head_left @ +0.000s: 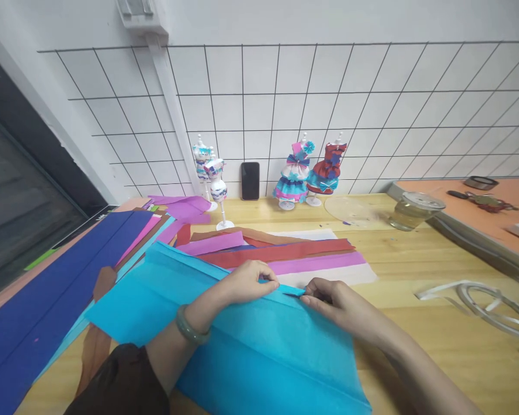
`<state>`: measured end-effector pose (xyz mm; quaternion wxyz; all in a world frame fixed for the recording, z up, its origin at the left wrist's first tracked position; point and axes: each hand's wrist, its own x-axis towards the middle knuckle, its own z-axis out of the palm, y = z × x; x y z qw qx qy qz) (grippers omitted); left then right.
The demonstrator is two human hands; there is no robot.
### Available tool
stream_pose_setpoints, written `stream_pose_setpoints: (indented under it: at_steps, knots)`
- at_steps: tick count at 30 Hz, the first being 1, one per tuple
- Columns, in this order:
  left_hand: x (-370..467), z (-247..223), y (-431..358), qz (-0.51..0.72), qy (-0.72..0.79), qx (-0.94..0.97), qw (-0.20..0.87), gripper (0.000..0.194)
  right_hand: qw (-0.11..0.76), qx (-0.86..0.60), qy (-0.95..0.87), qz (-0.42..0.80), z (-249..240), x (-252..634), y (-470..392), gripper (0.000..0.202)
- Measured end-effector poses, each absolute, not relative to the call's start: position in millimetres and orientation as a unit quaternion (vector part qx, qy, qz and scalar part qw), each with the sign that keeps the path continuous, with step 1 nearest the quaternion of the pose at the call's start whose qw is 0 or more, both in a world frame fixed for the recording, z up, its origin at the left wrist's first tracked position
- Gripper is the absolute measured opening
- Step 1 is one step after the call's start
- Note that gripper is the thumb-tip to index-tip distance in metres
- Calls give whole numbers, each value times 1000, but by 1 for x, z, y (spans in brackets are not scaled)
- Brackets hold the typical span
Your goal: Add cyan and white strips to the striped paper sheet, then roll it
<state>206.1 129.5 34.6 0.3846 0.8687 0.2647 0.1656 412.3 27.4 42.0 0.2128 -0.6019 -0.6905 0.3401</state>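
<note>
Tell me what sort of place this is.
Likely a craft workspace: miniature dress forms stand at the back of a wooden table, coloured paper-like strips lie in front of them, and the left hand and right hand hold a blue sheet.

White-tiled wall (259, 69) behind a light wooden tabletop (398, 271).

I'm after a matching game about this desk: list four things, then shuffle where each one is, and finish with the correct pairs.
Things:
1. bright blue sheet
2. phone
3. glass cup
4. bangle

Places:
A. to the right of the red-topped dress form
B. around the left wrist
C. at the fingers of the left hand and right hand
D. upright by the tiled wall

Pairs: 1-C, 2-D, 3-A, 4-B
</note>
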Motion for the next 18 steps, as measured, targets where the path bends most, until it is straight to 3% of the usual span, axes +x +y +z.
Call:
stream_pose_setpoints:
  at_steps: [18]
  knots:
    - [203,38,131,150,260,860,413,19,243,-588,-676,371,33,410,30,36]
